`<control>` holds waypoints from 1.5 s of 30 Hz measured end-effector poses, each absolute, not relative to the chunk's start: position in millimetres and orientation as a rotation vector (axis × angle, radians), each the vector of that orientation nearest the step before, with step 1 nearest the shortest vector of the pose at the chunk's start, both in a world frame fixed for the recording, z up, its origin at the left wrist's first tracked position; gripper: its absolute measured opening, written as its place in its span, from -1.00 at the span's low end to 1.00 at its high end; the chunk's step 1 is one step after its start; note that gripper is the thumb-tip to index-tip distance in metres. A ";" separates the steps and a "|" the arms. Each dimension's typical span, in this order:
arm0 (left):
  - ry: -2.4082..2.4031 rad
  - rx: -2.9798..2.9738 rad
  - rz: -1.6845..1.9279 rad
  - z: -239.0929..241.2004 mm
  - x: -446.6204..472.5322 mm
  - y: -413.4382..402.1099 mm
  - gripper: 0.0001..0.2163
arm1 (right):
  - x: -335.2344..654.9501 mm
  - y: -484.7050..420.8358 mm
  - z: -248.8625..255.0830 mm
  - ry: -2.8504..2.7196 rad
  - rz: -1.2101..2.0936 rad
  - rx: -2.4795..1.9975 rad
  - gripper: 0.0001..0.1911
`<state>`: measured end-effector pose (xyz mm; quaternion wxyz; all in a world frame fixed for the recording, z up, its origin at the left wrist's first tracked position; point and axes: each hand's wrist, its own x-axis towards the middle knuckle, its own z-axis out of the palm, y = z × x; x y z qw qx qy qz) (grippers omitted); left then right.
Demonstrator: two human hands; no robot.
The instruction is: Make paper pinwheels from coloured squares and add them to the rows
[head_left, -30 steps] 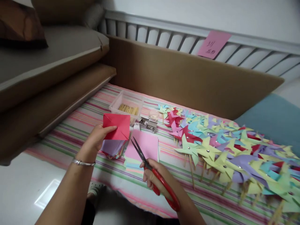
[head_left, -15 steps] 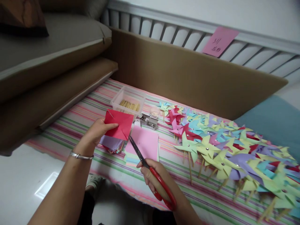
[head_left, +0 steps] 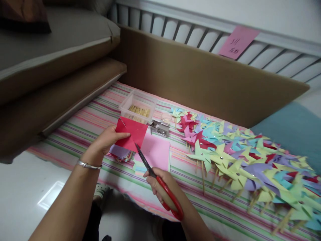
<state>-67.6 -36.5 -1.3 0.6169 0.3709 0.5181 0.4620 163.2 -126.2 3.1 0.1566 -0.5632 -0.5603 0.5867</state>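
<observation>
My left hand [head_left: 105, 142] pinches a red paper square [head_left: 132, 134] and holds it up above a stack of coloured paper [head_left: 120, 152]. My right hand [head_left: 163, 187] grips red-handled scissors [head_left: 160, 184]. Their dark blades point up and left, with the tips touching the red square's lower edge. A pink sheet [head_left: 155, 152] lies flat on the striped cloth [head_left: 82, 129] just behind the blades.
A clear plastic box of wooden sticks [head_left: 137, 108] stands behind the red square, with a small tray of metal pins [head_left: 159, 129] beside it. Many paper pinwheels [head_left: 238, 157] cover the cloth to the right. A cardboard wall [head_left: 200, 77] borders the back; cushions [head_left: 50, 60] rise at left.
The scissors moved up and left until the blades met the red square's lower edge. My left hand turned the red square slightly and shifted it right.
</observation>
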 end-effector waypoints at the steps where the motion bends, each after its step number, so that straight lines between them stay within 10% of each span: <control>1: 1.182 0.855 1.061 -0.9 -65.6 -36.5 -0.77 | 162.5 -125.9 2.1 -1.597 1.668 -1.614 -0.75; 45: 1.129 0.852 1.051 2.9 -57.8 -39.8 -0.76 | 159.7 -118.7 -7.0 -1.644 1.600 -1.530 -0.73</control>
